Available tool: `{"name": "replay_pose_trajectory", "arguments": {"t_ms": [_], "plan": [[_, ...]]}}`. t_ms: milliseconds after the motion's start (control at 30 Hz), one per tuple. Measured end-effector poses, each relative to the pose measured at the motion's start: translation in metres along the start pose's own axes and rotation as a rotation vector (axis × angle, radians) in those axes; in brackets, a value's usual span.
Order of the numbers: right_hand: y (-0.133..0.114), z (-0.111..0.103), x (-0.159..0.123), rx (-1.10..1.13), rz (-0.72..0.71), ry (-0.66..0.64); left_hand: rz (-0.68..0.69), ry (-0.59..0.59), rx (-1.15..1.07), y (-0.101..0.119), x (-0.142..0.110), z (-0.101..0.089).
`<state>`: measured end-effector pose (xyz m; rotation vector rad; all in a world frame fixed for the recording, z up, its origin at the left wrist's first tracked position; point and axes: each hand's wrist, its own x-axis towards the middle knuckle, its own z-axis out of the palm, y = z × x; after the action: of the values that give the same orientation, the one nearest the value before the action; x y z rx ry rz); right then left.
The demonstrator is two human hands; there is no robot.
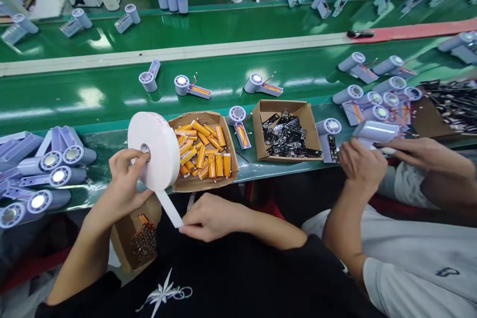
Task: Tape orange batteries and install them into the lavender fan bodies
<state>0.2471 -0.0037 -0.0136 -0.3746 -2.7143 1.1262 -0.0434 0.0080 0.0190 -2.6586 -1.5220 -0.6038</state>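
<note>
My left hand (128, 175) grips a large roll of white tape (158, 151) at its core, holding it upright over the bench edge. A strip of tape (169, 208) runs down from the roll, and its loose end is pinched in my right hand (204, 217). Just behind the roll is a cardboard box of orange battery cells (203, 151), some with thin wires. Beyond that box a lavender fan housing (237, 117) lies with an orange cell in its open handle. Below my left hand sits a carton (130, 243) with small copper-coloured parts.
A cardboard box of black circuit boards (285, 134) stands right of the cells. Lavender housings (55, 161) are piled at the left. More fan units (182, 85) lie on the green conveyor (112, 87). At right, a co-worker's hands (363, 164) hold a fan unit.
</note>
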Motion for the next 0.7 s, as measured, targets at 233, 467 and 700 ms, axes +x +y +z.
{"name": "replay_pose_trajectory", "arguments": {"t_ms": [233,467,700], "plan": [[0.059,-0.077,-0.01,-0.232,0.234,0.263,-0.03,0.154,-0.038,0.01,-0.012,0.015],[0.104,-0.105,0.007,-0.43,0.227,-0.026,-0.022,0.133,-0.001,0.013,-0.008,0.021],[0.089,-0.123,-0.033,0.137,0.236,0.504,-0.04,0.152,0.082,0.016,-0.012,0.013]]}}
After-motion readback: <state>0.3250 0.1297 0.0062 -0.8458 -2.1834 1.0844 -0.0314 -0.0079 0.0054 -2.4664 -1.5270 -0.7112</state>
